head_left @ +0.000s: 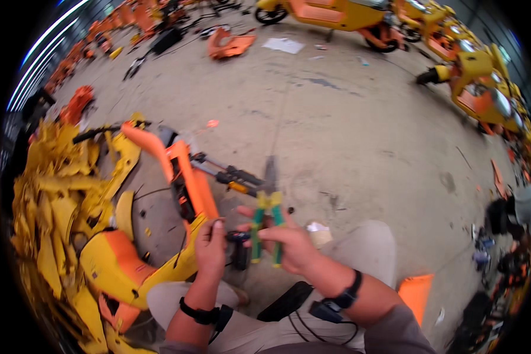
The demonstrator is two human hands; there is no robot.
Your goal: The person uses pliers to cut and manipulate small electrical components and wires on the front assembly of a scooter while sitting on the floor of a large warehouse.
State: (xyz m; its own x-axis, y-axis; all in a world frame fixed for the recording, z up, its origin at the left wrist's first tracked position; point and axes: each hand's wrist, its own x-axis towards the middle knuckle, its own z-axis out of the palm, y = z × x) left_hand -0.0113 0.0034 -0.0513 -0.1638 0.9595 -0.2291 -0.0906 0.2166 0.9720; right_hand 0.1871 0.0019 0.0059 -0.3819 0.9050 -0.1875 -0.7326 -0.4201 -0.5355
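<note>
My right hand [294, 243] is wrapped round green-and-yellow-handled pliers [275, 227]. Their handles stand apart and their grey jaws point away from me, blurred. My left hand [210, 246] is closed, thumb and fingers pressed together, beside the orange and yellow frame of a partly stripped scooter [203, 192]. Whatever those fingers pinch is too small to make out. The scooter lies tipped over to the left in front of me, its black fork [239, 175] reaching toward the pliers. A dark part [240, 251] sits between my two hands, partly hidden.
Yellow body panels [56, 200] are heaped at the far left. An orange panel [416, 295] lies by my right knee, with a crumpled pale scrap [319, 234] nearer my hand. Loose dark parts [489, 259] line the right side. Yellow scooters [336, 15] stand at the back.
</note>
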